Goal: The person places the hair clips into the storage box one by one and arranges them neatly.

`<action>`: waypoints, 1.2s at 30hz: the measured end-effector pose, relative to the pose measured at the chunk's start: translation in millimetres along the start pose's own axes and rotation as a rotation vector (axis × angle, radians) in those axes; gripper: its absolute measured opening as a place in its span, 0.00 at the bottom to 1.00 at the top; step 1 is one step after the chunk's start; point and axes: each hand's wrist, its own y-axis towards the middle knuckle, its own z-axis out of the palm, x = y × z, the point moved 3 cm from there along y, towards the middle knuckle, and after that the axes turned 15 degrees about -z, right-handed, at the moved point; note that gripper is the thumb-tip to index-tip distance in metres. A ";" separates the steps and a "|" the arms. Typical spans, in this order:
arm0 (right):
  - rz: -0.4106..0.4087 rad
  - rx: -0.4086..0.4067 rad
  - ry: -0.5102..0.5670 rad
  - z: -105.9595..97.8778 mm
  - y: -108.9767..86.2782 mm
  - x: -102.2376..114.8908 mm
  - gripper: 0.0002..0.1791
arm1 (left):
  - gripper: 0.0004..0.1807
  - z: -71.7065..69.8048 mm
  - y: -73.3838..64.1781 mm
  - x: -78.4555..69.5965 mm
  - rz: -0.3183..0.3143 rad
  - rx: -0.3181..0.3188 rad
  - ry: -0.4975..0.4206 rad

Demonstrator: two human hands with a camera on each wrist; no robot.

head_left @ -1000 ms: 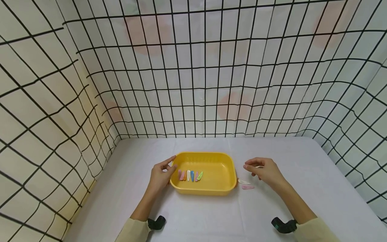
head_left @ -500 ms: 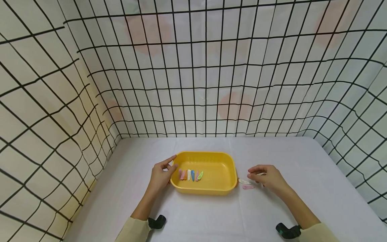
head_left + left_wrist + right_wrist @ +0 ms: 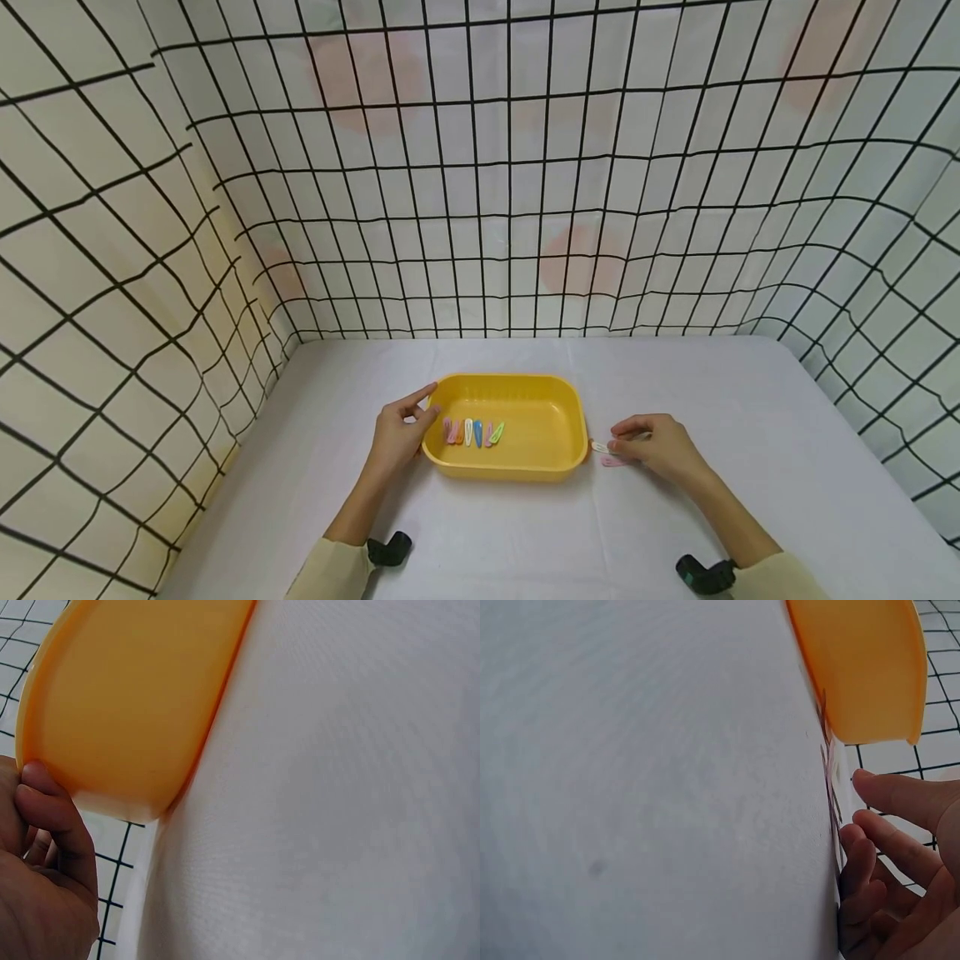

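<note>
A yellow tray (image 3: pixel 540 442) sits on the white table, with several snap hair clips in a row at its left: pink, orange, a white clip (image 3: pixel 468 432), a blue clip (image 3: pixel 477 433) and a green clip (image 3: pixel 497 433). My left hand (image 3: pixel 399 433) grips the tray's left end, fingertips at the rim in the left wrist view. Right of the tray lie another white clip (image 3: pixel 600 447) and a pink clip (image 3: pixel 611 462), seen edge-on in the right wrist view. My right hand (image 3: pixel 663 450) hovers low at these clips, thumb and forefinger apart, partly covering them.
White cloth covers the table (image 3: pixel 517 542). A black wire grid (image 3: pixel 510 217) encloses the back and both sides. Each wrist wears a black camera mount, as on the left wrist's mount (image 3: pixel 389 549).
My right hand has come down and slightly right, from beside the tray to over the loose white and pink clips. The left hand and the tray stay in place.
</note>
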 end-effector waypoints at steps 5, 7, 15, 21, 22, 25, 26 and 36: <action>0.011 0.006 -0.047 5.9 2.9 1.4 0.18 | 0.23 0.9 0.0 -0.1 -0.009 -0.007 0.004; -0.003 0.005 -0.072 7.0 3.8 3.0 0.17 | 0.23 1.1 -0.1 0.1 -0.010 -0.009 0.007; -0.044 -0.003 -0.117 10.2 2.9 8.1 0.07 | 0.23 0.8 1.2 0.9 -0.013 -0.012 0.007; -0.040 0.009 -0.126 10.5 1.1 10.7 0.05 | 0.24 0.8 1.8 0.7 -0.005 -0.013 0.015; -0.039 0.013 -0.127 10.4 1.0 10.9 0.05 | 0.24 0.7 1.8 0.7 -0.004 -0.013 0.016; -0.041 0.021 -0.126 9.2 0.6 10.6 0.05 | 0.24 0.5 1.5 0.7 0.001 -0.008 0.018; -0.044 0.024 -0.122 8.4 0.4 10.6 0.06 | 0.24 0.5 1.4 0.7 0.003 -0.007 0.018; -0.030 0.012 -0.053 1.7 1.2 1.7 0.08 | 0.24 0.5 2.0 2.2 0.007 -0.008 0.013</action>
